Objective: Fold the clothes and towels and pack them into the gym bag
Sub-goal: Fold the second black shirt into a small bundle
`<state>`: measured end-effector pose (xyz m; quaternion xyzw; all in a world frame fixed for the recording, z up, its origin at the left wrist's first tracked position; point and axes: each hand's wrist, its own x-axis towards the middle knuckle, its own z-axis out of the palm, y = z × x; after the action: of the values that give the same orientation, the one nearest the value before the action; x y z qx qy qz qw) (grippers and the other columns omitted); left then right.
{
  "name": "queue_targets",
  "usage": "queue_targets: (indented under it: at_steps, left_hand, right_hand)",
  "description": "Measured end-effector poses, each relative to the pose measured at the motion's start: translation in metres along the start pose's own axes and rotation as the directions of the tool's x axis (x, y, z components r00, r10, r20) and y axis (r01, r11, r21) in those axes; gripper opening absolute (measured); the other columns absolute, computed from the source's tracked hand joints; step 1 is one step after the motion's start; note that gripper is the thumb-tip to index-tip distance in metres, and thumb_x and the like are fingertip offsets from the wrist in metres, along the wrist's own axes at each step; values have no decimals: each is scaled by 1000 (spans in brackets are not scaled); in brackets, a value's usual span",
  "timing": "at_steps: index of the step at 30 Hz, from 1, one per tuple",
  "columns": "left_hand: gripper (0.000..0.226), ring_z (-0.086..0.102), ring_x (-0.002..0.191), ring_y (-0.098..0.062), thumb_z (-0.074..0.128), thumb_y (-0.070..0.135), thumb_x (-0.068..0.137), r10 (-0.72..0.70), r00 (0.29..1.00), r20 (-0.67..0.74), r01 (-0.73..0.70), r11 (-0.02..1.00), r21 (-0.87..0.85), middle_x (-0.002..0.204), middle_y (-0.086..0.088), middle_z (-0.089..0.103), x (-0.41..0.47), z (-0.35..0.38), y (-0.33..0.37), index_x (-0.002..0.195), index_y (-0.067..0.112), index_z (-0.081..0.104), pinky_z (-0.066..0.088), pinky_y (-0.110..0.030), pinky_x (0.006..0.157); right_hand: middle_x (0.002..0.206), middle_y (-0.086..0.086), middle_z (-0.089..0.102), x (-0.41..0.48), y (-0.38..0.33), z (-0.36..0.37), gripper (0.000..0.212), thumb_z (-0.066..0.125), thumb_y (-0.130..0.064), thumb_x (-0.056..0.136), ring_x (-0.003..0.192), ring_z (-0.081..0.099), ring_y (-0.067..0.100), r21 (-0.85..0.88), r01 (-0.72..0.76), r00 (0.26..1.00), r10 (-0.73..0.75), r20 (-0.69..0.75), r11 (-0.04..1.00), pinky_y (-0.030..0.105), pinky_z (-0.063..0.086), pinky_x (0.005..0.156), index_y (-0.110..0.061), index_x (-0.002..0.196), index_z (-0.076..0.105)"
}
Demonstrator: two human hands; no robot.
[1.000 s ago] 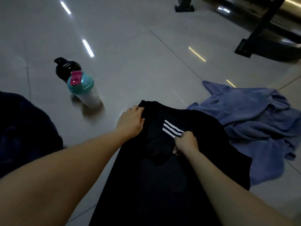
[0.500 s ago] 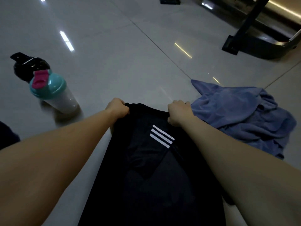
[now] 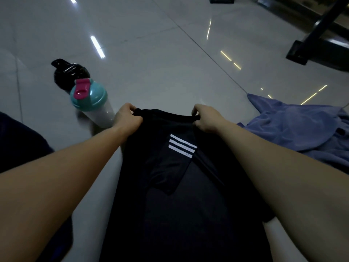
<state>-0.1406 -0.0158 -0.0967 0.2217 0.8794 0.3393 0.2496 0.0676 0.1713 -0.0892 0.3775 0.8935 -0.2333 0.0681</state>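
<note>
A black garment with three white stripes lies stretched along the floor in front of me. My left hand grips its far left corner and my right hand grips its far right corner, holding the top edge taut between them. A sleeve with the stripes is folded in over the middle. A crumpled blue towel lies on the floor to the right, just beyond my right forearm. A dark blue mass at the left edge is partly hidden by my left arm.
Two shaker bottles stand on the tiled floor to the left: a white one with a teal lid close to my left hand, and a black one behind it. Black gym-equipment feet stand at the far right.
My right hand has gone from the striped middle of the garment to its far right corner. Both hands now hold the top edge, further apart, and the garment lies straighter.
</note>
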Motion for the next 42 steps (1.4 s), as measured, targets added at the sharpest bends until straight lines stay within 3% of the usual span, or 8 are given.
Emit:
queue_targets:
  at_steps: [3,5,11,25,29,33,37,42]
  left_hand:
    - [49,56,109,-31,66,23,90,349,926,-143,-279,889,362,124,-12,55,-16,5,-14,135,16,47,50,-48,96]
    - [52,46,127,-37,59,28,94,547,835,-64,-438,730,525,142,-17,46,-31,20,-23,143,12,46,39,-50,108]
    - [79,-12,156,-23,14,66,100,364,907,210,-406,626,666,170,-11,-6,-30,55,-50,163,21,-2,-6,-42,126]
    - [85,-9,156,-30,7,72,96,393,907,153,-372,574,729,170,-14,-3,-43,63,-35,163,19,1,-6,-53,125]
    - [80,5,156,-29,14,64,98,565,803,190,-533,539,652,169,-12,13,-92,102,-23,161,16,21,1,-52,125]
    - [79,-13,156,-27,7,72,97,396,890,224,-436,602,669,170,-9,-8,-110,125,-18,163,28,0,-10,-55,123]
    - [81,-19,155,-26,3,76,94,361,908,214,-406,624,668,169,-8,-13,-111,125,-20,161,32,-8,-11,-58,122]
    - [80,-19,155,-26,1,76,95,371,908,194,-395,606,690,169,-8,-12,-111,128,-22,161,32,-10,-9,-60,122]
  right_hand:
    - [122,12,61,3,-6,1,40,62,-12,91,111,58,32,81,-30,998,34,-49,996,31,41,84,-14,129,51]
    - [124,13,58,-2,-4,1,43,61,-14,91,110,58,34,62,-44,995,49,-89,997,35,45,87,-12,132,49]
    - [93,9,58,-20,9,10,26,53,-35,89,81,54,30,-114,-218,974,209,-85,969,31,36,64,-10,96,55]
    - [115,20,64,-67,49,-40,39,69,-26,86,106,61,36,-51,-254,965,257,54,966,41,52,91,-1,115,62]
    - [73,11,64,-107,72,-63,18,78,-14,79,73,64,29,-29,-281,931,280,233,959,27,47,59,-2,84,66]
    - [44,-2,46,-123,96,-68,36,72,-14,90,38,48,10,146,-306,938,271,217,941,17,33,39,-8,62,50]
    - [60,1,49,-115,110,-78,33,60,-30,100,49,46,12,273,-301,950,264,165,914,23,37,50,-9,76,57]
    - [55,3,40,-107,129,-78,48,66,-25,94,53,39,18,152,-286,957,290,0,946,28,31,49,-12,56,40]
